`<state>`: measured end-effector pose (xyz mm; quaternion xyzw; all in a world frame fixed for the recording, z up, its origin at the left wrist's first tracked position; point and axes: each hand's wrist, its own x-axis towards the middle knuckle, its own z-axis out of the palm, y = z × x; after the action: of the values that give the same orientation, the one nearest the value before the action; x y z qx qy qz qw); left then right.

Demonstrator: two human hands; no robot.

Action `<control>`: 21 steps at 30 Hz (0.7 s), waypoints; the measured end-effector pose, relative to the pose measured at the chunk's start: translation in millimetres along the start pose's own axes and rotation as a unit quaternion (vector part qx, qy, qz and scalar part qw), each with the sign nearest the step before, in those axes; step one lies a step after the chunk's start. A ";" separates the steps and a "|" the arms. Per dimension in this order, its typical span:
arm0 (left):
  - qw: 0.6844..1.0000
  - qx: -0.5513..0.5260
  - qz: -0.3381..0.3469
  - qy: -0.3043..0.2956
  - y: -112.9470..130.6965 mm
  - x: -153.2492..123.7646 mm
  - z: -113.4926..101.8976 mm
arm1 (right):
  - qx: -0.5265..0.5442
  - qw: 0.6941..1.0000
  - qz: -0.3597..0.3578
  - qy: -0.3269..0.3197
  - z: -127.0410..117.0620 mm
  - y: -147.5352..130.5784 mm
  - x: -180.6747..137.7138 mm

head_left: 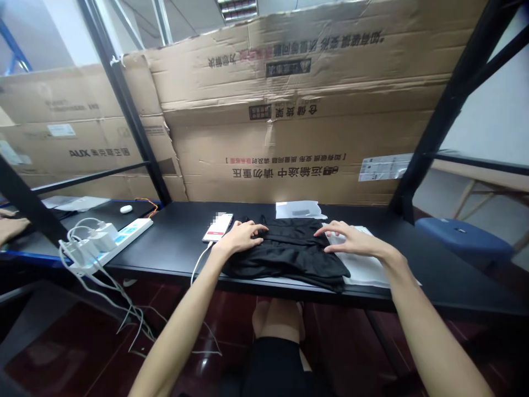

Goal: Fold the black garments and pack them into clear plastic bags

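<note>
A folded black garment lies on the black table in front of me. My left hand rests flat on its left edge, fingers stretched toward the middle. Spread fingers of my right hand lie on its right edge, partly over a clear plastic bag beneath the garment. Neither hand grips anything.
A phone on a white cable lies left of the garment. A second plastic bag sits behind it. A power strip with chargers is at the left, cardboard boxes form the back wall, and a blue stool stands right. Another person's hand shows at far left.
</note>
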<state>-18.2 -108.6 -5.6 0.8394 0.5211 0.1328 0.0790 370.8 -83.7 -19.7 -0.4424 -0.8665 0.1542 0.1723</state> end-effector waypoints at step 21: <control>0.980 -0.089 0.002 0.179 -6.0 13.8 17.7 | -0.025 0.980 -0.057 0.191 3.9 0.5 14.8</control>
<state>-12.1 -93.4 -22.2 0.7928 0.5111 0.3269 0.0588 361.3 -71.7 -21.0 -0.4181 -0.8448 0.0352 0.3320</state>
